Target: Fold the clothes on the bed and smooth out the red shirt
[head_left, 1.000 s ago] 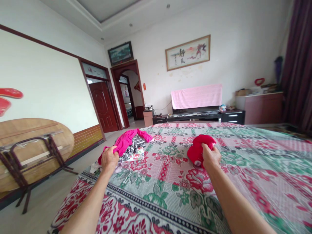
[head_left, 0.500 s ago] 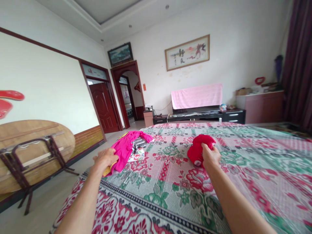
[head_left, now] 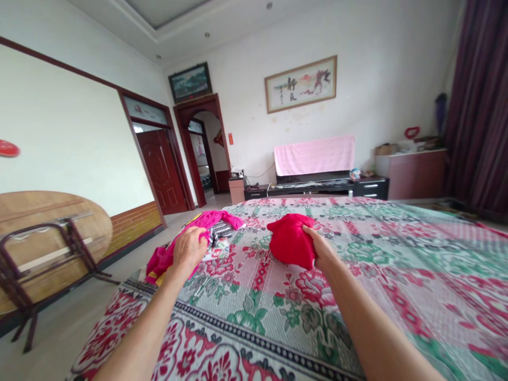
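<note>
Head view showed your right hand [head_left: 319,253] clamped on the red garment [head_left: 291,244] at mid-bed, while your left hand [head_left: 189,250] was closed on the pink garment [head_left: 200,227] near the bed's [head_left: 397,275] left edge. Both bundles lay directly ahead of their hands, well apart.

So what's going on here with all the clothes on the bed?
A person leans over a bed with a flowered cover. The right hand grips a bundled red garment. The left hand rests on a pink garment in a small pile of clothes near the bed's left edge.
</note>
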`<state>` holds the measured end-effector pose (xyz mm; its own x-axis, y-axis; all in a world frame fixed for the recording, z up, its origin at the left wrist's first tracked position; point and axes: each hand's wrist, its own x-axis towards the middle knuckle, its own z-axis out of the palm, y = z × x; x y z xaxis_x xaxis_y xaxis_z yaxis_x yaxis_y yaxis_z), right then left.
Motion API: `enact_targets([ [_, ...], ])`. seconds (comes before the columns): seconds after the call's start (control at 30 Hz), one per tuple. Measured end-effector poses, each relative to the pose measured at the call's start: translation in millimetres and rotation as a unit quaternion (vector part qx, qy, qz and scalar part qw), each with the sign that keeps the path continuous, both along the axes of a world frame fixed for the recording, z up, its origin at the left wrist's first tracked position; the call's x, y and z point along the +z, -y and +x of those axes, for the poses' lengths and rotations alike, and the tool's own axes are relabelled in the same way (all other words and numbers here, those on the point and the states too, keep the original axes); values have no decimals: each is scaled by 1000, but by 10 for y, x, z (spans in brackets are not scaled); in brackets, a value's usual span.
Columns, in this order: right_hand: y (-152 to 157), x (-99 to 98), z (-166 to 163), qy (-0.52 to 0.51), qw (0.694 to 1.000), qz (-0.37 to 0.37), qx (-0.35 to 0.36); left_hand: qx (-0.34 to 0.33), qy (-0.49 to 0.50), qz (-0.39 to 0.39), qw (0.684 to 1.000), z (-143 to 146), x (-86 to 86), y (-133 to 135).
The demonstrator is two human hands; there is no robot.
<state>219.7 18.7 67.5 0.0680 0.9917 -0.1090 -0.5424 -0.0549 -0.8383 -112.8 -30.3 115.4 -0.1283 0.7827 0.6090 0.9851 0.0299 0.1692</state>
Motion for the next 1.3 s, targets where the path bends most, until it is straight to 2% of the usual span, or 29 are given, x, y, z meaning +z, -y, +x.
enact_targets([
  [0.07, 83, 42, -94, 1, 995, 22, 100, -94, 85, -6, 992, 260, -80, -25],
  [0.13, 146, 72, -176, -11, 983, 60, 173, -189, 197, -58, 960, 515, -202, -38],
  [0.2, 177, 82, -236, -21, 975, 78, 206, -244, 281, -111, 921, 707, -338, -39],
  [0.27, 178, 68, -269, -9, 975, 72, 209, -280, 323, -146, 892, 806, -454, -31],
  [0.33, 164, 34, -274, 18, 975, 59, 214, -298, 325, -179, 879, 817, -532, -26],
  [0.43, 152, -24, -248, 63, 964, 60, 250, -292, 285, -225, 885, 739, -598, -51],
  [0.57, 156, -67, -200, 133, 930, 65, 336, -302, 255, -239, 887, 637, -685, -129],
  [0.63, 141, -76, -189, 169, 920, 63, 349, -297, 278, -233, 883, 619, -714, -155],
  [0.73, 103, -52, -176, 185, 935, 68, 295, -288, 384, -180, 858, 625, -655, -151],
  [0.83, 90, 53, -132, 143, 963, 96, 205, -312, 530, -100, 783, 639, -450, -102],
  [0.9, 106, 163, -77, 109, 972, 129, 163, -328, 591, -74, 734, 637, -279, -55],
  [0.93, 117, 222, -45, 95, 974, 146, 148, -332, 605, -70, 720, 632, -199, -31],
  [1.0, 134, 335, 20, 74, 976, 178, 102, -335, 603, -65, 721, 616, -72, 14],
  [1.07, 134, 420, 69, 89, 976, 198, 5, -329, 570, -49, 751, 607, -10, 44],
  [1.13, 118, 468, 88, 170, 953, 210, -135, -314, 532, -39, 786, 618, -18, 52],
  [1.2, 98, 478, 74, 293, 894, 222, -256, -307, 512, -62, 800, 648, -87, 40],
  [1.27, 83, 460, 35, 395, 829, 244, -313, -312, 508, -121, 793, 676, -193, 16],
  [1.3, 78, 444, 9, 425, 809, 254, -318, -315, 505, -156, 789, 684, -253, 2],
])
